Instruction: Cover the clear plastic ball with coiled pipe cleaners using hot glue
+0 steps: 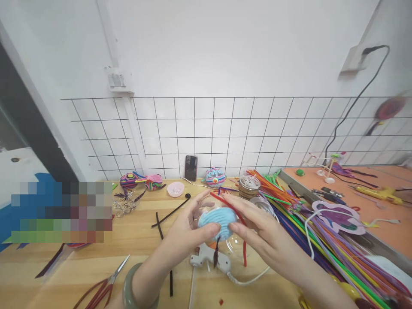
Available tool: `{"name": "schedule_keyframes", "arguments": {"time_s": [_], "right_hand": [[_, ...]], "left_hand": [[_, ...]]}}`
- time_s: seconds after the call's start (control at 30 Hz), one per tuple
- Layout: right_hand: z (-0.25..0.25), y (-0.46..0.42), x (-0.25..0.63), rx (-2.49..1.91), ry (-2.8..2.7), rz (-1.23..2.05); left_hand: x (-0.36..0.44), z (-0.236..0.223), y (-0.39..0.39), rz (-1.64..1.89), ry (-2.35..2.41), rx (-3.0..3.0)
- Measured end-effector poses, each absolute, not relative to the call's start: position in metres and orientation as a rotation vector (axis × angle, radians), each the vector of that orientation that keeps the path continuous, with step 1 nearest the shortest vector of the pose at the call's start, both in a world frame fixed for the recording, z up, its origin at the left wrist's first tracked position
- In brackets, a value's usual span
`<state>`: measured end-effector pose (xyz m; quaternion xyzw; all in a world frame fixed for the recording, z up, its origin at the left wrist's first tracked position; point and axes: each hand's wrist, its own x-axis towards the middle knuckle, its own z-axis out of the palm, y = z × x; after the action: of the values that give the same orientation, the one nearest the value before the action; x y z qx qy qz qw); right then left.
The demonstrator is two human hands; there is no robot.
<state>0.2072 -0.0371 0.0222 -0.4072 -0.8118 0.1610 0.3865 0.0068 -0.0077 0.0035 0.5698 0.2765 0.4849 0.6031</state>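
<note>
A wooden table [96, 274] fills the lower part of the view, butting against a white tiled wall [225, 137] at twelve o'clock. At three o'clock a thick heap of coloured pipe cleaners [325, 244] runs diagonally down toward five o'clock, with an orange-topped table [386, 219] beyond it. At the centre the left hand [186, 231], wearing a green bangle [128, 292] at the wrist, curls its fingers and thumb closed around the left side of a light blue wrapped ball [216, 222]. The right hand [257, 227], coming in from four o'clock, has its fingers loosely bent, its fingertips touching the ball's right side and pinching a red pipe cleaner [240, 231] that arcs over the ball and hangs down below it. Just beneath the hands, at six o'clock, lies a white glue gun [209, 259] with its cord trailing right. Red-handled scissors [103, 287] lie at seven o'clock. Black pipe cleaners [167, 214] lie at ten o'clock of the ball. A dark phone [191, 168] leans on the wall at twelve o'clock, with a small pink dish [175, 189] just to its lower left.
</note>
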Motion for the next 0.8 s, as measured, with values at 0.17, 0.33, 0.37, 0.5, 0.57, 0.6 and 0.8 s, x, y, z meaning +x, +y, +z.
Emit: {"name": "schedule_keyframes", "arguments": {"time_s": [0.17, 0.33, 0.37, 0.5, 0.57, 0.6, 0.8], "right_hand": [[0.025, -0.033, 0.208, -0.997, -1.965, 0.542], [0.020, -0.030, 0.208, -1.024, -1.987, 0.529], [0.020, -0.029, 0.209, -1.025, -1.998, 0.520], [0.014, -0.021, 0.213, -0.973, -1.998, 0.536], [0.008, -0.012, 0.217, -0.973, -1.961, 0.559], [0.005, -0.006, 0.219, -1.001, -1.940, 0.542], [-0.012, 0.031, 0.256, -1.276, -1.829, 0.184]], "left_hand": [[0.012, 0.010, -0.009, 1.130, 0.695, 1.282], [0.015, 0.005, -0.005, 1.157, 0.694, 1.274], [0.015, 0.003, -0.004, 1.154, 0.701, 1.271], [0.013, -0.003, -0.003, 1.128, 0.748, 1.268], [0.012, -0.003, -0.003, 1.119, 0.771, 1.279], [0.012, -0.003, -0.003, 1.113, 0.781, 1.281], [0.013, 0.001, -0.003, 1.101, 0.796, 1.278]]}}
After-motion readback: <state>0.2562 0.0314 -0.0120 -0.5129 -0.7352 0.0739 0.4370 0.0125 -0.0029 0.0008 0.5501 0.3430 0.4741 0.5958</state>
